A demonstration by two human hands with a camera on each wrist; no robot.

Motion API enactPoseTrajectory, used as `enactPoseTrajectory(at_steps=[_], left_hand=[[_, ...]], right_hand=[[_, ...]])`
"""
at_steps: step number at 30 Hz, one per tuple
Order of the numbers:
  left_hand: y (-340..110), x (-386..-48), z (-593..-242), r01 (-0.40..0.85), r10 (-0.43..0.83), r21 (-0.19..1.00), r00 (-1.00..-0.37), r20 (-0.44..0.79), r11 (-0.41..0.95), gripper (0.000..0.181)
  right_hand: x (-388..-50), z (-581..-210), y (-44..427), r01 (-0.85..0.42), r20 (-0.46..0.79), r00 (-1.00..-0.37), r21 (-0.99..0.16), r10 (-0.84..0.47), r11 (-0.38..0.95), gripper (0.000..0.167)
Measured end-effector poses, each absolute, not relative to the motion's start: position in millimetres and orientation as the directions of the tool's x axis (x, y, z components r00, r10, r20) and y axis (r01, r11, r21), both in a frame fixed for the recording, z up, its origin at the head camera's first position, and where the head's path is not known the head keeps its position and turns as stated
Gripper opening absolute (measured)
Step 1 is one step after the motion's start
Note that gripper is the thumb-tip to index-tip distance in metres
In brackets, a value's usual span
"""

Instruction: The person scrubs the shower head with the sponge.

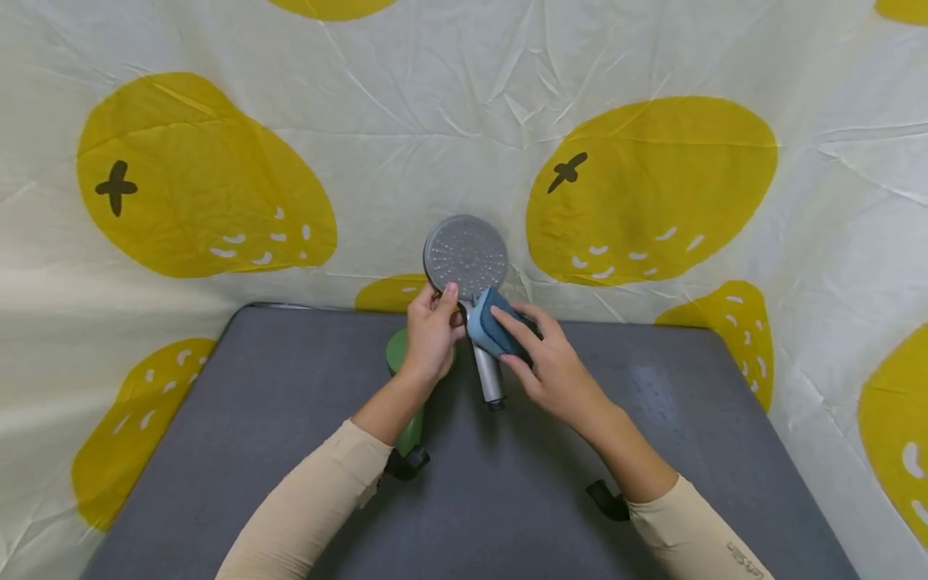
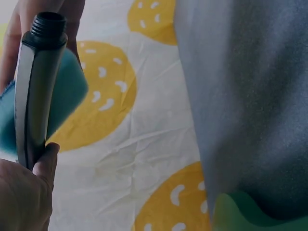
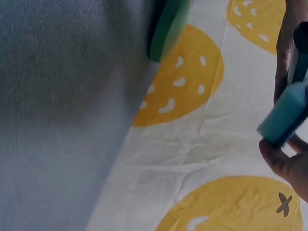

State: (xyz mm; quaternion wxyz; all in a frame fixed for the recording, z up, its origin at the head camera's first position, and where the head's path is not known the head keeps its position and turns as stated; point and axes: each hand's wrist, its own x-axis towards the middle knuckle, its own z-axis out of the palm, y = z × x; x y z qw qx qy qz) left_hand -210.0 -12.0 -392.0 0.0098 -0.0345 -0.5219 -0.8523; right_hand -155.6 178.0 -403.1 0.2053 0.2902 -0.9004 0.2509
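Grey table (image 1: 254, 403) filled lower frame; centrally, left hand (image 1: 429, 338) gripped round silver showerhead (image 1: 466, 256), right hand (image 1: 557, 369) pinched blue block-shaped sponge (image 1: 495, 334).

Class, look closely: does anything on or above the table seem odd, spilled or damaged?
A pale, mottled patch on the right of the grey table may be moisture, though I cannot be sure. The shower head ends in a bare screw thread, with nothing attached.

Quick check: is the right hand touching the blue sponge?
Touching. The head view shows it: the right hand grips the blue sponge, one finger lying across its face and the thumb at its lower edge.
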Motion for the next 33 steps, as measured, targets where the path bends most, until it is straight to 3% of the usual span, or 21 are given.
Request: enactPoseTrajectory(at_steps=[4, 9, 15, 26, 33], left_hand=[[-14.6, -212.4, -392.8, 0.043, 0.002, 0.890, -0.999, 0.049, -0.454, 0.033], [-15.7, -216.2, -398.4, 0.037, -0.003, 0.897, -0.999, 0.040, -0.441, 0.032], [-13.3, -218.4, -402.9, 0.038, -0.014, 0.929, -0.999, 0.035, -0.368, 0.027], [-12.0, -207.6, -396.8, 0.066, 0.019, 0.949, -0.997, 0.076, -0.309, 0.028], [-13.6, -203.4, -394.3, 0.074, 0.017, 0.949, -0.996, 0.083, -0.305, 0.028]], right_hand=[[-148.7, -404.9, 182.4, -0.685, 0.505, -0.696, -0.255, -0.510, 0.682, 0.067], [-127.4, -414.7, 189.9, -0.788, 0.487, -0.580, -0.130, -0.653, 0.602, 0.070], [-111.4, -414.3, 194.7, -0.811, 0.449, -0.486, 0.088, -0.750, 0.579, 0.072], [-142.1, -376.9, 178.0, -0.686, 0.408, -0.549, 0.279, -0.729, 0.672, 0.059], [-150.6, -367.0, 173.9, -0.666, 0.426, -0.530, 0.326, -0.733, 0.671, 0.060]])
